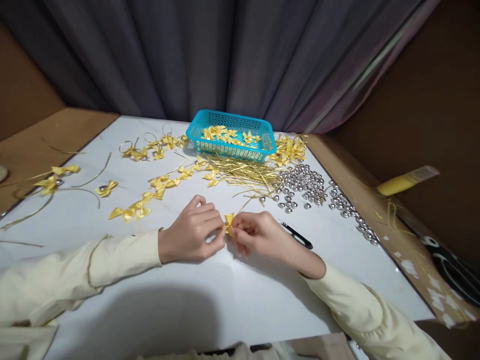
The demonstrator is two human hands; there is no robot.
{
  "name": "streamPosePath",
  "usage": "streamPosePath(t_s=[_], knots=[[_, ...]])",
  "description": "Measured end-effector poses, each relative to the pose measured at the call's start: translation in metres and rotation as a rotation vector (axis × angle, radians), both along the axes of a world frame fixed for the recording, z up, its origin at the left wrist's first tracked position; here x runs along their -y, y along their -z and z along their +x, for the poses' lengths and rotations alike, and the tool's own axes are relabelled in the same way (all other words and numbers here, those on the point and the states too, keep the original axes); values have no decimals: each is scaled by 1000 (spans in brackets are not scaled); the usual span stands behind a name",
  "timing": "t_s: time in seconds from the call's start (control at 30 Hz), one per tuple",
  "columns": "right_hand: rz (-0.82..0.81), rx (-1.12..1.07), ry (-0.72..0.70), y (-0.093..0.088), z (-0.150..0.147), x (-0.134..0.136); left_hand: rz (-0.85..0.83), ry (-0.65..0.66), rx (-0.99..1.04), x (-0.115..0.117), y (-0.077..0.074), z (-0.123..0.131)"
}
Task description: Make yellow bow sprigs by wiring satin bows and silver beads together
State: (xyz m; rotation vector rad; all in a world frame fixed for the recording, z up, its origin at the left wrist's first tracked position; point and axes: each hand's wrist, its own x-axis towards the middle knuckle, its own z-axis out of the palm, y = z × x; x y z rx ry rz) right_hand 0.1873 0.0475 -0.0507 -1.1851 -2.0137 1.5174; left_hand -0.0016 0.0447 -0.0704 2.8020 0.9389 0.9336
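Observation:
A small yellow ribbon bow [229,221] is pinched between my two hands above the white tabletop. My left hand [193,230] is closed, its fingertips at the bow's left side and partly hidden. With thumb and fingers, my right hand [258,232] grips the bow's right side. A thin gold cord [245,204] sticks up behind the right fingers; whether it joins the bow I cannot tell. Just past the right wrist lies a black-handled tool [297,236], perhaps thread snips. Several loose yellow bows [159,187] lie beyond my left hand.
A turquoise basket [231,118] holding yellow bows stands at the back. In front of it lie gold cords [243,172], with silver heart-shaped beads [303,182] to their right. Large black scissors [450,265] and a yellow tube-like tool [407,181] are at the right edge.

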Motion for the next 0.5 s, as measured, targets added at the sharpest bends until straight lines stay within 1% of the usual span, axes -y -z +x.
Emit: streamPosePath(t_s=[0.17, 0.23, 0.5], knots=[[-76, -52, -27, 3, 1, -3, -43, 11, -9, 0, 1, -1], [-65, -45, -29, 3, 1, -2, -46, 7, -8, 0, 2, -1], [-2, -9, -35, -1, -1, 1, 34, 31, -54, 1, 2, 1]])
